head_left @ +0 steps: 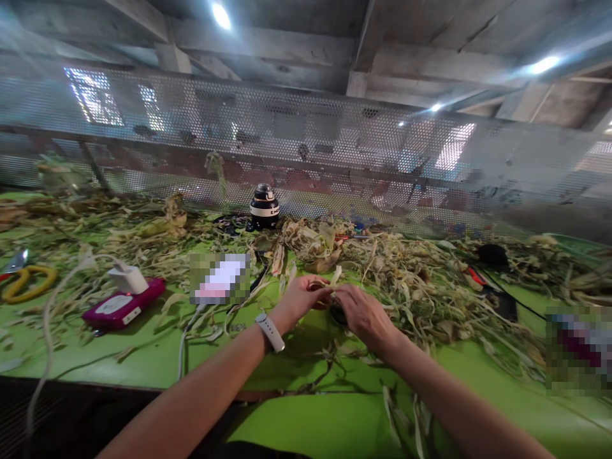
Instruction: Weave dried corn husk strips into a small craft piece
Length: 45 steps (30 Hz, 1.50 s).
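Fingers of the left hand and right hand nearly meet, both narrowed to a pinch on a pale leaf strip that pokes up between them. Below, a smooth, glossy green table carries heaped dried leaves, papery and curled, a magenta power strip, yellow-handled scissors and a squat black container with a white band. Beyond it stands a perforated screen under a rough concrete ceiling with bright lamps.

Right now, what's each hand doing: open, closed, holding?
Left hand: closed, thumb and fingertips pinching a pale dried leaf strip.
Right hand: fingers bent in at the same strip; thumb hidden, so grip can't be told.
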Each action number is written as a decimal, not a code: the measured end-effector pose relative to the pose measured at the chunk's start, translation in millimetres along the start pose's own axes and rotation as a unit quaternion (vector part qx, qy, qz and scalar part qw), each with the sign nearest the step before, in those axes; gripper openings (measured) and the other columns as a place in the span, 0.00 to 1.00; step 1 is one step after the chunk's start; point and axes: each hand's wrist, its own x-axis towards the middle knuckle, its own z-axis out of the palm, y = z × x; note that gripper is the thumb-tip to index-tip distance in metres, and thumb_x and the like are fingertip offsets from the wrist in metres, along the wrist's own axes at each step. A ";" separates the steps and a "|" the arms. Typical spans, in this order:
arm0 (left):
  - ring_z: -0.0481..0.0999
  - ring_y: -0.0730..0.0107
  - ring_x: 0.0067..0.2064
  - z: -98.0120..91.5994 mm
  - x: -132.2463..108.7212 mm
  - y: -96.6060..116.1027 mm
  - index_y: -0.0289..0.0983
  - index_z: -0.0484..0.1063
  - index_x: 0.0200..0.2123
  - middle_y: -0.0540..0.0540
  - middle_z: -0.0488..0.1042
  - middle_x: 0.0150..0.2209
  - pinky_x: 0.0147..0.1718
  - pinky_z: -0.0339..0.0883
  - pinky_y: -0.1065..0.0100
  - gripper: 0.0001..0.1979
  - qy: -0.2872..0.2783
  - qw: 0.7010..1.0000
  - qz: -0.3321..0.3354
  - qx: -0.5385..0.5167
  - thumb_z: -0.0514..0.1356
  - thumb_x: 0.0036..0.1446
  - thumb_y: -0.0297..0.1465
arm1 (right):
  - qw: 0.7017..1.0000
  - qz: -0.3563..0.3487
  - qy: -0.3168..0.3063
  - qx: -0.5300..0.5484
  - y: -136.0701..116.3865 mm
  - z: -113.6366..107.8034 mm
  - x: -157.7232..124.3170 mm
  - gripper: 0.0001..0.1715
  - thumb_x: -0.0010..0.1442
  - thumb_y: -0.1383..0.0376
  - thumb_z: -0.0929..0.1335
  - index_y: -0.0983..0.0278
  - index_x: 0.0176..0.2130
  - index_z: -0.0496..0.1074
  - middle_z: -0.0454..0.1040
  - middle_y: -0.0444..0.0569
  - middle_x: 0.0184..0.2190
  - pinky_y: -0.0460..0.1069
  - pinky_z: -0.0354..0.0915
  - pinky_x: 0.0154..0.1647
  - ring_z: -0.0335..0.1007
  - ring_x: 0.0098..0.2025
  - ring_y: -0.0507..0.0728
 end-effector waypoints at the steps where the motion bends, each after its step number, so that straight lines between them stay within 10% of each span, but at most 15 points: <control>1: 0.72 0.75 0.26 0.0 0.2 0.0 0.33 0.71 0.32 0.50 0.74 0.25 0.27 0.65 0.72 0.16 -0.007 1.000 0.008 -0.002 0.67 0.40 0.35 | 1.000 0.010 0.006 0.004 0.8 1.5 -0.8 0.13 0.64 0.72 0.56 0.67 0.42 0.67 0.72 0.56 0.39 0.49 0.66 0.39 0.69 0.39 0.57; 16: 0.73 0.67 0.40 -5.5 5.1 -5.8 0.36 0.74 0.37 0.42 0.75 0.40 0.42 0.66 0.68 0.11 -0.040 0.960 0.210 0.178 0.58 0.48 0.27 | 0.950 0.180 0.080 0.241 7.7 10.9 3.2 0.09 0.63 0.66 0.59 0.62 0.33 0.65 0.72 0.44 0.23 0.45 0.64 0.28 0.69 0.25 0.53; 23: 0.72 0.65 0.38 -10.3 4.4 -3.9 0.38 0.76 0.34 0.45 0.75 0.35 0.39 0.64 0.68 0.09 -0.046 0.916 0.256 0.307 0.57 0.49 0.28 | 0.993 0.098 0.048 -0.033 1.5 3.5 -1.1 0.10 0.63 0.69 0.59 0.63 0.37 0.68 0.72 0.54 0.37 0.48 0.63 0.34 0.69 0.36 0.57; 45: 0.72 0.72 0.30 -1.1 -0.1 -4.1 0.38 0.65 0.35 0.51 0.71 0.27 0.31 0.66 0.70 0.11 -0.088 0.995 0.042 0.018 0.62 0.46 0.31 | 0.915 0.227 0.079 0.325 6.2 8.5 3.6 0.08 0.60 0.63 0.61 0.62 0.30 0.66 0.67 0.41 0.21 0.44 0.60 0.23 0.64 0.20 0.51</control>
